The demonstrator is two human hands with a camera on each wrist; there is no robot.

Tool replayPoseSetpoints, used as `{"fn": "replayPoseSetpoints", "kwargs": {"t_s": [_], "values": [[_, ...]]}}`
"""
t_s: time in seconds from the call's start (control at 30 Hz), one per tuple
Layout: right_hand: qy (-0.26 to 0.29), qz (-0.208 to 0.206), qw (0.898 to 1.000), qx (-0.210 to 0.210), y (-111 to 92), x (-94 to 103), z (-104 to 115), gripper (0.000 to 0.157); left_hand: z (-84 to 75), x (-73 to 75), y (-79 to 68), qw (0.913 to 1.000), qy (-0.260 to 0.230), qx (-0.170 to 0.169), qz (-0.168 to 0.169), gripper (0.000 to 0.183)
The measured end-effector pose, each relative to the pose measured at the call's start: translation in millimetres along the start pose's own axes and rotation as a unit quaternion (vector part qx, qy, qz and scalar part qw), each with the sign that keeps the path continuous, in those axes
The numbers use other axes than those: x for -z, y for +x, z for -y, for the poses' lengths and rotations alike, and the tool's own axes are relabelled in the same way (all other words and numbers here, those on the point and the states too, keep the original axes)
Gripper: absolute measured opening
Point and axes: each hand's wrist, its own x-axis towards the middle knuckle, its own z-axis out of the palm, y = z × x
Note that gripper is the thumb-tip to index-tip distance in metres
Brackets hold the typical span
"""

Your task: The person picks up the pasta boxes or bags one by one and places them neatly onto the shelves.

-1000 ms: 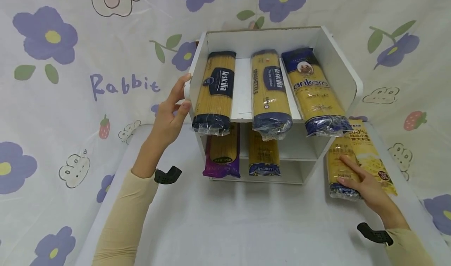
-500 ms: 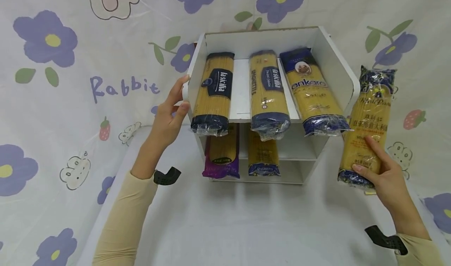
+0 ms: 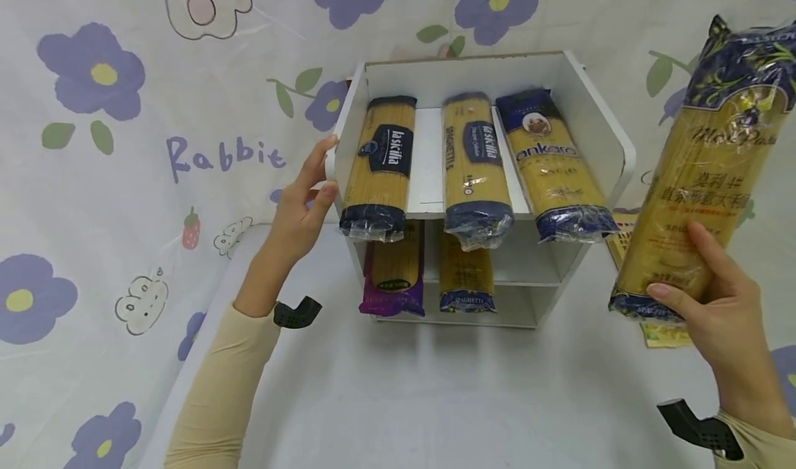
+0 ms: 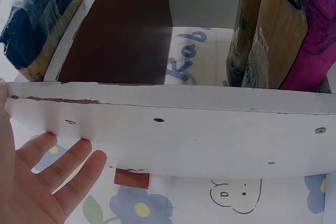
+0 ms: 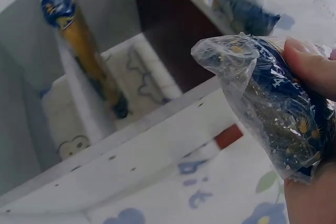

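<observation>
Well to the right of the shelf [image 3: 600,113], my right hand [image 3: 734,310] holds the pack [image 3: 690,193] up off the table [image 3: 435,400] by its lower part; my thumb and index finger lie apart across its front, and the other fingers are hidden behind it, so I cannot tell how they sit. It slants, its top leaning to the right; the long middle is golden, with pasta strands showing through glossy film, dark Chinese characters and a thin red line of print; both ends are navy, the upper one with leafy green-gold patterning above an arched emblem; by the wrist view, the film at one end is clear and crumpled.

My left hand [image 3: 298,217] rests at the shelf's left wall, fingers spread, tips on its outer face, thumb by the front edge; on top lie two la sicilia packs [image 3: 379,179] and the ankara pack [image 3: 560,172]; below, a purple pack [image 3: 394,269] and a blue-ended pack [image 3: 466,275]; a yellow pack [image 3: 667,336] shows partly beyond mine.
</observation>
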Motion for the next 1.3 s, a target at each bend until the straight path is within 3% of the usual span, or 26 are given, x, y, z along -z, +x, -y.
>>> {"fn": "replayPoseSetpoints", "kwargs": {"t_s": [0.2, 0.37, 0.5, 0.63, 0.73, 0.83, 1.0, 1.17, 1.3], "values": [[-0.007, 0.025, 0.999, 0.024, -2.5, -7.3, 13.0, 0.076, 0.2, 0.3, -0.7, 1.0000, 0.003, 0.004, 0.004, 0.077], [0.022, 0.106, 0.991, 0.076, -1.0, -14.9, 16.4, 0.071, -0.7, 1.5, -1.8, 1.0000, 0.005, 0.006, 0.004, 0.077], [0.017, 0.185, 0.975, 0.123, 1.2, -25.2, 20.0, 0.064, 0.6, 1.3, -2.1, 1.0000, 0.003, 0.006, 0.007, 0.076], [-0.010, 0.235, 0.958, 0.167, 6.6, -37.9, 20.2, 0.054, 1.1, 1.2, -2.5, 1.0000, -0.001, 0.009, 0.002, 0.076], [-0.030, 0.273, 0.945, 0.178, 9.8, -45.1, 17.0, 0.046, 0.9, 1.6, -2.3, 1.0000, -0.003, 0.008, -0.002, 0.076], [-0.038, 0.313, 0.933, 0.170, 10.7, -49.0, 11.8, 0.041, 1.0, 1.6, -1.9, 1.0000, -0.003, 0.002, -0.001, 0.076], [-0.109, 0.354, 0.918, 0.144, 9.6, -53.3, 6.8, 0.038, 1.1, 1.5, -1.6, 1.0000, -0.001, -0.005, -0.002, 0.077], [-0.192, 0.394, 0.895, 0.090, 8.9, -61.8, 5.4, 0.056, 0.3, 1.9, -1.1, 1.0000, 0.000, 0.003, -0.001, 0.077], [-0.202, 0.432, 0.878, 0.038, 11.1, -68.0, 1.5, 0.059, 1.4, 1.5, -0.9, 1.0000, -0.005, 0.002, 0.002, 0.077]]}}
